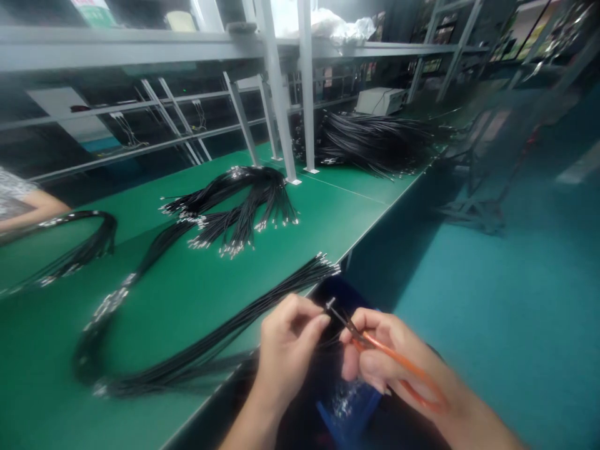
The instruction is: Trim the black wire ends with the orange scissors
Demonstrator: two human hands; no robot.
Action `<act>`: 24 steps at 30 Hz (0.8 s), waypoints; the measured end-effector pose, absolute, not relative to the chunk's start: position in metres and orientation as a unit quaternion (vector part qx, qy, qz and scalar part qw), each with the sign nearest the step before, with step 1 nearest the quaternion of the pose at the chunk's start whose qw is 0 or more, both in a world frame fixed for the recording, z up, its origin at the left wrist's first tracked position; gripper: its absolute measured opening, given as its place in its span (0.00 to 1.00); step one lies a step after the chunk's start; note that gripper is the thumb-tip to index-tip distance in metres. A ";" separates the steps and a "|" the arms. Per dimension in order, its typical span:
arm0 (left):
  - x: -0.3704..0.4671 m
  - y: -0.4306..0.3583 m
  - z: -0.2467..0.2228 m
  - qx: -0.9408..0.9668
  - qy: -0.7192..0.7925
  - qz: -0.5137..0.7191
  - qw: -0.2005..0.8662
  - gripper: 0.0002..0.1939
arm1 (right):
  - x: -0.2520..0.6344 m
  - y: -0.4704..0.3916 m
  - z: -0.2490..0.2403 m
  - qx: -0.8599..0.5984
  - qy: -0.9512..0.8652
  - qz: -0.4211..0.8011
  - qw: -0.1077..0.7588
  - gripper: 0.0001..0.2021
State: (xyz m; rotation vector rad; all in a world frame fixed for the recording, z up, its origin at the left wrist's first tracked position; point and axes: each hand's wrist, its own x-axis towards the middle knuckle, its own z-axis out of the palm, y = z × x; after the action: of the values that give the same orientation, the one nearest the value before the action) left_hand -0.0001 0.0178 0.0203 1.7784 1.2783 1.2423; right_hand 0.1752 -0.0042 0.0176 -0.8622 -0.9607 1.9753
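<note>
The left hand point(290, 340) and the right hand point(389, 353) work close together, near the front edge of the green worktop point(309, 234). The grip of the left hand is closed: thumb and forefinger pinch a thin dark cable near its silver tip point(330, 304), which points up to about one o'clock. The grip of the right hand is wrapped around a pair of scissors with orange handles point(412, 369); the blades point to eleven o'clock and reach the silver tip – whether they touch it, I cannot tell.

Taking the two hands as the clock's centre, a blue container point(370, 409) lies below them at six o'clock, with small pale bits inside. A long bundle of black cables point(262, 304) begins just beyond the left hand and runs along the worktop toward nine o'clock, where it bends back upward. At eleven o'clock there is a fanned pile of cables point(234, 187) with silver ends, and at twelve o'clock, farther away, a big heap of black cables point(375, 140) with a white box point(379, 100) behind it. At ten o'clock another person's arm point(40, 206) rests near a curved bunch of cables point(103, 231).
</note>
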 end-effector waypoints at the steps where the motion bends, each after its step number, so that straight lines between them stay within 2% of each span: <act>1: -0.001 0.018 0.021 0.670 0.477 0.474 0.315 0.05 | 0.177 -0.003 0.015 -0.319 -0.372 0.788 0.373 0.13; 5: -0.002 0.017 0.020 0.658 0.467 0.482 0.341 0.05 | 0.176 0.003 0.010 -0.292 -0.367 0.812 0.348 0.13; 17: -0.002 0.015 0.019 0.652 0.455 0.484 0.365 0.04 | 0.174 0.008 0.010 -0.269 -0.364 0.819 0.351 0.12; 24: -0.005 0.019 0.016 0.659 0.459 0.476 0.357 0.05 | 0.177 0.006 0.016 -0.347 -0.415 0.784 0.305 0.10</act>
State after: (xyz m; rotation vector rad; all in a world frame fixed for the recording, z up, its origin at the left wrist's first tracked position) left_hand -0.0054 0.0188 0.0155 1.7019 1.1859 1.2289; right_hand 0.1769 0.0063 0.0156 -0.9195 -1.1000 2.0753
